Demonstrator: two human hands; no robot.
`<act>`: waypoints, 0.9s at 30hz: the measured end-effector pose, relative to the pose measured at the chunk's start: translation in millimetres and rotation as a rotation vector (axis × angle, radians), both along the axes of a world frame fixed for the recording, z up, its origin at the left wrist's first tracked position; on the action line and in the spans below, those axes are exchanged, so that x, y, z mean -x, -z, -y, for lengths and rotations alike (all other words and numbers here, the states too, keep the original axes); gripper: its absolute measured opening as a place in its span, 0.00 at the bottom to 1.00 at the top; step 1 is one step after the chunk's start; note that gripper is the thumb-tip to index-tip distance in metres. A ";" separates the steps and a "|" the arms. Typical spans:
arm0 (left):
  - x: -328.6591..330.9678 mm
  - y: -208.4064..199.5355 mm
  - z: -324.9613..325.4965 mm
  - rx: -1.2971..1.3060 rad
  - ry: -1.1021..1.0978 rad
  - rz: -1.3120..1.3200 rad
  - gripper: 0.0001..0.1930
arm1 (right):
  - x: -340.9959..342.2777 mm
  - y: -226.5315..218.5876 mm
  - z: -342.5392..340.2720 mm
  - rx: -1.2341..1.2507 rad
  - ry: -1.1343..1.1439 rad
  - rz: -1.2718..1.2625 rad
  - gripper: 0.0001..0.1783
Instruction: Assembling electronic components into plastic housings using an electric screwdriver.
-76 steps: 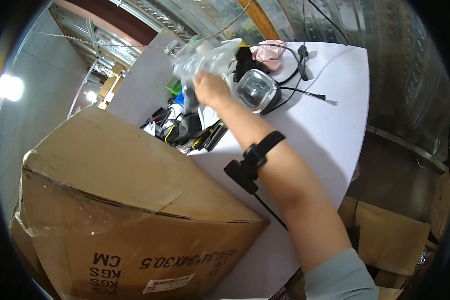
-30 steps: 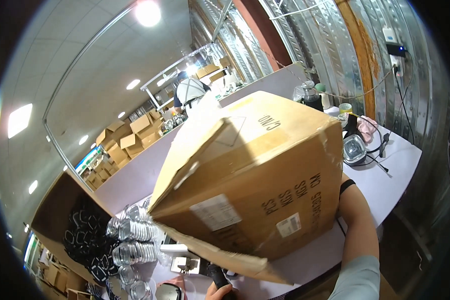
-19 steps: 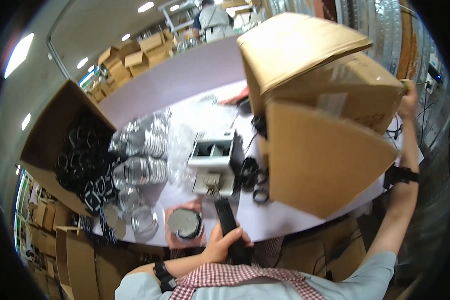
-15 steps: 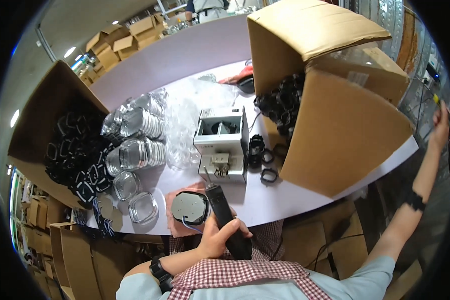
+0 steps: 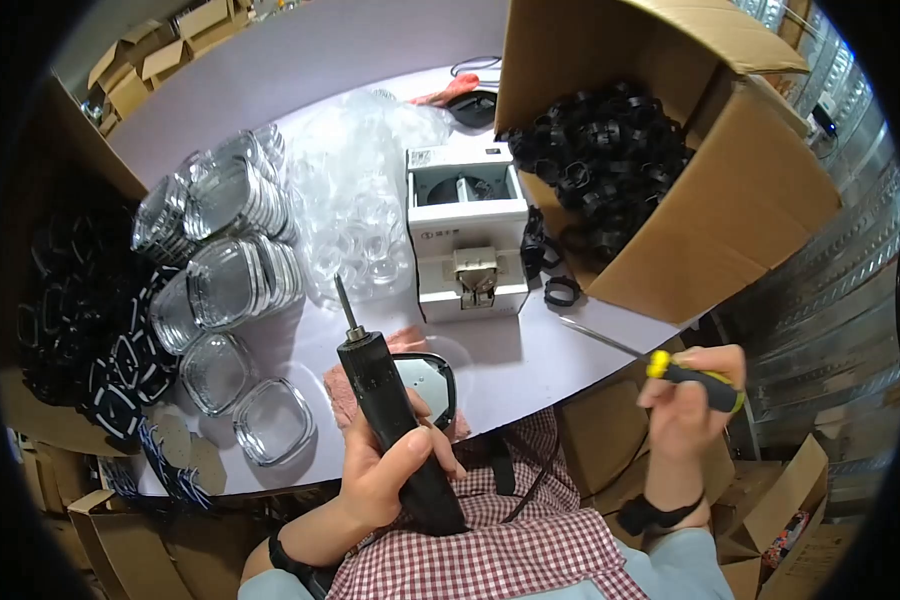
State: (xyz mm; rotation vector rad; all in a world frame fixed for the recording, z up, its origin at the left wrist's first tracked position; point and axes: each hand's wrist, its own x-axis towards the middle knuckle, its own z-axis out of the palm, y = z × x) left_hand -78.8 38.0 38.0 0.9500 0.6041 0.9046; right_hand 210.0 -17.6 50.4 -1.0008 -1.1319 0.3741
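Observation:
A black electric screwdriver [image 5: 378, 385] points up and away from me, with my left hand [image 5: 385, 475] wrapped round its body. My right hand [image 5: 692, 405], off the table's front right edge, grips a hand screwdriver [image 5: 705, 385] with a black and yellow handle. Its long shaft points left over the table. Behind the electric screwdriver lies a round-cornered unit with a grey metal plate and black rim [image 5: 432, 385], on a pink cloth [image 5: 342, 398]. The tool and my hand cover part of it.
A white screw-feeder machine [image 5: 470, 235] stands mid-table. Left of it are a clear plastic bag [image 5: 355, 200], stacked clear covers [image 5: 235, 285] and black frames [image 5: 70, 310] in a carton. A large carton [image 5: 720, 220] at right holds black rings [image 5: 610, 160]. A loose ring [image 5: 561, 292] lies nearby.
My right hand has come in from the far right, bringing the hand screwdriver to the table's edge. The view has shifted; my left hand still holds the electric screwdriver.

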 end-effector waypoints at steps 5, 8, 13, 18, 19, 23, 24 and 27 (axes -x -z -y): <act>11.1 1.9 -6.3 0.181 0.003 0.035 0.16 | 33.9 46.9 -36.2 0.000 -0.023 0.008 0.16; 21.6 12.9 -9.8 0.185 0.019 0.025 0.18 | 43.9 68.3 -47.6 0.045 -0.043 0.112 0.17; 18.4 20.8 -13.8 0.255 -0.027 0.037 0.20 | 45.4 94.8 -53.7 -0.002 0.017 0.220 0.18; 16.3 21.5 -14.8 0.249 -0.030 0.036 0.21 | 49.5 105.9 -57.1 0.020 0.024 0.238 0.18; 16.1 21.7 -14.7 0.220 -0.038 -0.015 0.22 | 51.5 106.7 -58.0 0.035 0.029 0.232 0.18; 16.0 21.5 -14.0 0.194 -0.045 -0.061 0.24 | 60.0 113.7 -60.9 0.026 0.052 0.127 0.18; 17.3 21.8 -13.3 0.197 -0.045 -0.060 0.24 | 60.8 115.9 -59.7 0.030 0.051 0.127 0.18; 21.6 23.4 -14.0 0.243 -0.007 0.038 0.22 | 64.1 121.1 -57.9 0.108 -0.023 -0.115 0.19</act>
